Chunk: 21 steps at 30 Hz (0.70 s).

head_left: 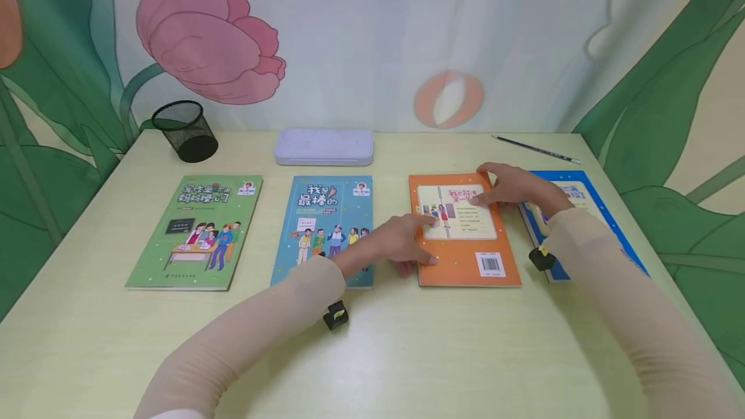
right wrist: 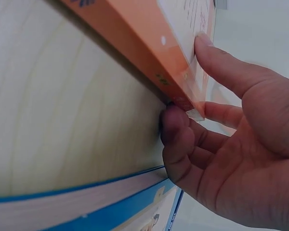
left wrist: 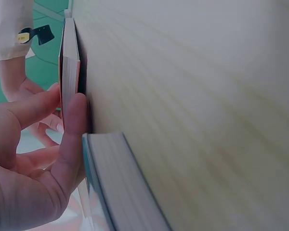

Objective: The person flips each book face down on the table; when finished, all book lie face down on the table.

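An orange book (head_left: 454, 267) lies back cover up on the table, its barcode toward the near edge. My left hand (head_left: 397, 238) grips its left edge, with thumb and a finger on the cover. In the left wrist view another finger of that hand (left wrist: 33, 183) is against the side of the book's pages (left wrist: 70, 62). At the far right corner, my right hand (head_left: 515, 185) holds the same book, thumb on top. The right wrist view shows curled fingers of this hand (right wrist: 241, 134) at the spine's lower edge.
Left of the orange book lie a teal book (head_left: 317, 212) and a green book (head_left: 194, 238). A blue book (head_left: 573, 180) is partly under my right forearm. Behind stand a black mesh pen holder (head_left: 186, 131), a lilac pencil case (head_left: 323, 146) and a pencil (head_left: 535, 148).
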Each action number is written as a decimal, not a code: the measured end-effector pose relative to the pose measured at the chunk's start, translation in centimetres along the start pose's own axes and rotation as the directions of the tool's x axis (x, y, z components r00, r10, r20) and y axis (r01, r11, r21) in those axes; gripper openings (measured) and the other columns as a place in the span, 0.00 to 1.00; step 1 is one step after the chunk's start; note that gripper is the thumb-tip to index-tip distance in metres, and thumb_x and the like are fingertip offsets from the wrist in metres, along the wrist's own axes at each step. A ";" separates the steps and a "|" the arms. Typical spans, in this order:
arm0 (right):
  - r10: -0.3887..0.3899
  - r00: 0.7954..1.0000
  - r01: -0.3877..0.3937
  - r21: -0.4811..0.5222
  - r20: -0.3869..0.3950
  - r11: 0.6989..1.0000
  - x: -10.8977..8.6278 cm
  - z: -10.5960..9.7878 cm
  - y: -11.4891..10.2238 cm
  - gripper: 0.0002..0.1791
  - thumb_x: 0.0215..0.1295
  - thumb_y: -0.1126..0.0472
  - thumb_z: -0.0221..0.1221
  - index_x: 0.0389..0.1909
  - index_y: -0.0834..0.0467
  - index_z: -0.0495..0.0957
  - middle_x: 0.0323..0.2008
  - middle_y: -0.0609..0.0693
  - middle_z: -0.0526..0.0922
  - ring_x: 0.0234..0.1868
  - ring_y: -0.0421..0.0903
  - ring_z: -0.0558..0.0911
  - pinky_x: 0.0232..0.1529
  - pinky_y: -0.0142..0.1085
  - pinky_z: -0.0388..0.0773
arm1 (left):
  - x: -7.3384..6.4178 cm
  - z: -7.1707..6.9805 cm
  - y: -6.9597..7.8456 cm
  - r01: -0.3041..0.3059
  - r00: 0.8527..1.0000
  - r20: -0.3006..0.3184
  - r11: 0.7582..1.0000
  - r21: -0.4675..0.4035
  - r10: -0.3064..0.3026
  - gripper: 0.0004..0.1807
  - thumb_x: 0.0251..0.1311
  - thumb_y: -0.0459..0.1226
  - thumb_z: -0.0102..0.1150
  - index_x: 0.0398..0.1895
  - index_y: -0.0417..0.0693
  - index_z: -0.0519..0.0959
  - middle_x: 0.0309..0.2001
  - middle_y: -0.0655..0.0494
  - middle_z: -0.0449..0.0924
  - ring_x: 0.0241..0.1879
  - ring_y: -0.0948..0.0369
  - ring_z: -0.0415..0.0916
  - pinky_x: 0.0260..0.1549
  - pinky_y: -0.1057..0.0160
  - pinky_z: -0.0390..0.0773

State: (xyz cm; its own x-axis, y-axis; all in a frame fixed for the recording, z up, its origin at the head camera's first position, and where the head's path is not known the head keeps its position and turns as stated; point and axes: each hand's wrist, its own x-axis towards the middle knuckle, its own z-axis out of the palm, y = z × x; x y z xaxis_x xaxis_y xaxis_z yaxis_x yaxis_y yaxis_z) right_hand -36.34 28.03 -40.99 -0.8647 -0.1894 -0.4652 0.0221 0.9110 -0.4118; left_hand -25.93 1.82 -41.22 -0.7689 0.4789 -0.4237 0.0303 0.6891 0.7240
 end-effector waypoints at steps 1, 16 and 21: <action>0.006 1.000 -0.006 -0.004 -0.004 1.000 0.0 0.0 0.0 0.50 0.62 0.41 0.66 0.76 0.58 0.52 0.42 0.58 0.75 0.30 0.48 0.75 0.32 0.34 0.74 | 0.1 0.0 -0.1 -0.003 1.000 0.001 1.000 -0.005 0.003 0.44 0.58 0.39 0.72 0.77 0.56 0.61 0.38 0.45 0.84 0.20 0.56 0.82 0.24 0.61 0.85; 0.039 0.999 -0.039 -0.034 -0.020 0.999 -0.3 0.1 -0.8 0.49 0.63 0.43 0.66 0.76 0.58 0.52 0.39 0.58 0.74 0.30 0.48 0.75 0.33 0.34 0.74 | 0.0 -0.1 -0.5 -0.026 0.999 -0.017 0.998 0.050 0.027 0.41 0.58 0.37 0.71 0.75 0.55 0.64 0.47 0.44 0.82 0.20 0.58 0.82 0.23 0.63 0.84; 0.053 0.998 -0.054 -0.062 -0.021 0.997 -0.3 0.1 -1.2 0.49 0.62 0.42 0.66 0.76 0.59 0.53 0.45 0.61 0.74 0.31 0.49 0.75 0.35 0.35 0.74 | -0.6 0.0 -0.5 -0.037 0.999 -0.021 0.992 0.121 0.040 0.42 0.58 0.36 0.71 0.75 0.55 0.64 0.37 0.46 0.82 0.18 0.59 0.79 0.22 0.64 0.83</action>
State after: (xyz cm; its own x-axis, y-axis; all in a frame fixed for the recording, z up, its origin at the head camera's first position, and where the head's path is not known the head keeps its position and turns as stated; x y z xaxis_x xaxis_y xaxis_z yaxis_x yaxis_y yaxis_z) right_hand -36.01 26.92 -40.40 -0.8725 -0.1330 -0.4701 0.0377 0.9410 -0.3363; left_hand -25.43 1.22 -41.30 -0.7803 0.4946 -0.3827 0.1358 0.7313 0.6684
